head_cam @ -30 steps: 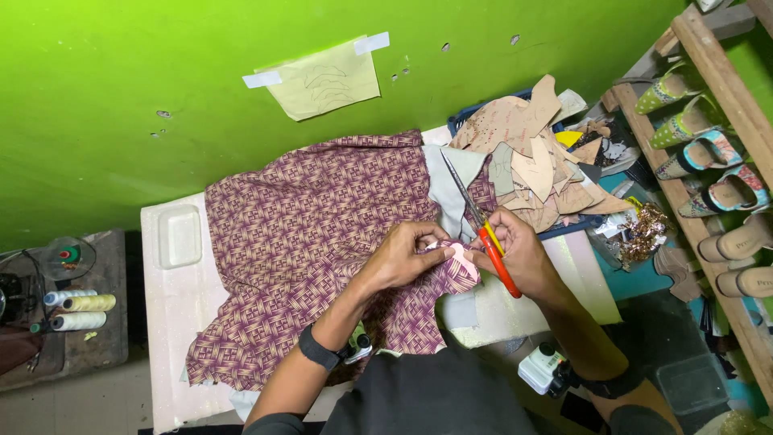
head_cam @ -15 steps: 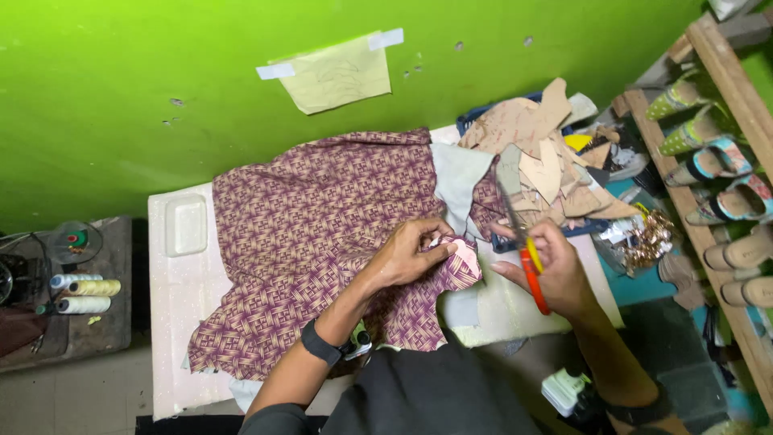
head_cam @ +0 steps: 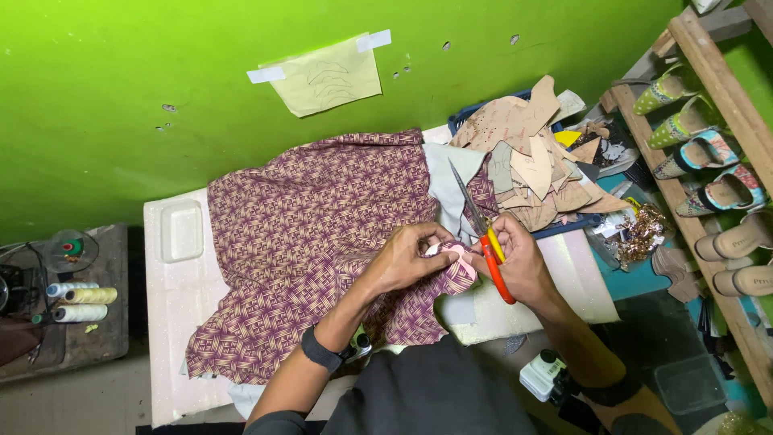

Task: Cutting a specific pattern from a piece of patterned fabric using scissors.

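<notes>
- Purple patterned fabric [head_cam: 322,242] was spread over the white bench [head_cam: 173,322], below the green wall.
- A small pink piece [head_cam: 460,259] at the fabric's right edge was pinched by the left hand [head_cam: 407,258], fingers together.
- Orange-handled scissors [head_cam: 483,234] were gripped by the right hand [head_cam: 519,262], just right of the fabric.

- I see a bright green wall [head_cam: 161,72] behind the work, pocked with small holes, evenly lit.
- A pale yellow paper sheet [head_cam: 326,76] is taped to it.
- The white tabletop [head_cam: 173,314] stands against that wall.
- At my right runs a wooden shoe rack [head_cam: 725,105], sandals on its shelves.
- Off the tabletop's left edge stands a dark side table [head_cam: 88,342] bearing thread spools [head_cam: 80,304].
- Grey floor [head_cam: 72,403] shows below it.
</notes>
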